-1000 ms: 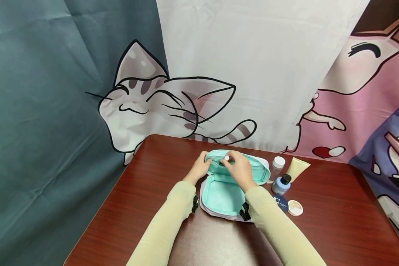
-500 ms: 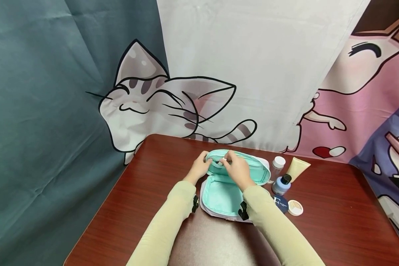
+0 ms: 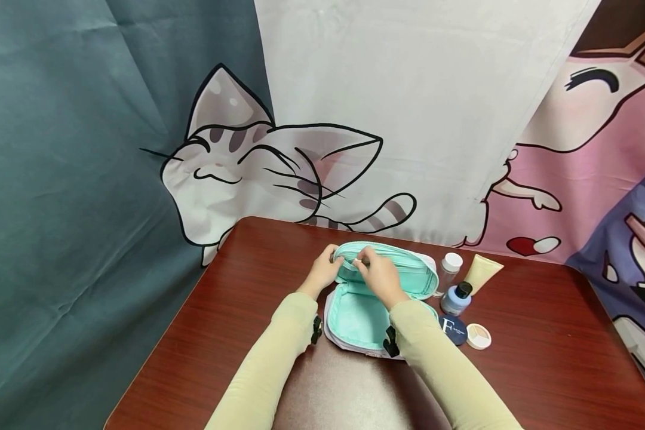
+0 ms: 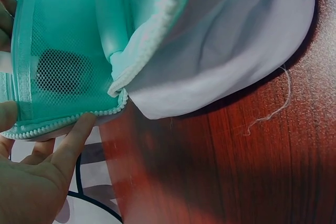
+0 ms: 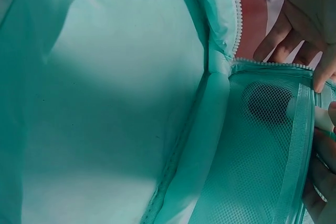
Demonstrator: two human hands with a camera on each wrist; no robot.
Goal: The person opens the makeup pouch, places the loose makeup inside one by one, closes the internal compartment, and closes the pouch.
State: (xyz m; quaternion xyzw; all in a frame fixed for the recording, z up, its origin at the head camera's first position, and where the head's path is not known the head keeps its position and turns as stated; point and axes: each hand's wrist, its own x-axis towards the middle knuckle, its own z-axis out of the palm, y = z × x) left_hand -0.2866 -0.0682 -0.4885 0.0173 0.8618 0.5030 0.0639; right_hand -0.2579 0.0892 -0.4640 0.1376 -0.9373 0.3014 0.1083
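Seating the white-ended item [image 5: 324, 119] in the mesh pocket [image 5: 247, 156] of the mint-lined pouch [image 3: 357, 319] appears to be the step in hand. Its dark end shows through the mesh; its white end projects past the pocket's banded edge. The pouch lies open on the table [image 3: 220, 334], its far half raised.

Likely faults and causes:
- Item tips or slides back out: white end released before the body is well below the band.
- Mesh snags or stretches: dark end pushed at an angle against the netting.
- Pocket mouth closes on the item: left-side grip slackens and the raised half sags.
- Compact [image 3: 452, 329] shifts: the right sleeve [image 3: 435, 346], just beside it, swings outward.

Hand pose: The left hand [image 3: 322, 270] grips the left edge of the raised half, thumb on the lining side, other fingers outside against the zipper [image 4: 107, 112]. The right hand [image 3: 383, 278] reaches over the near half, with thumb and index finger pinching the white end; the exact contact is partly hidden. Both forearms extend forward from the near side, converging on the pocket.
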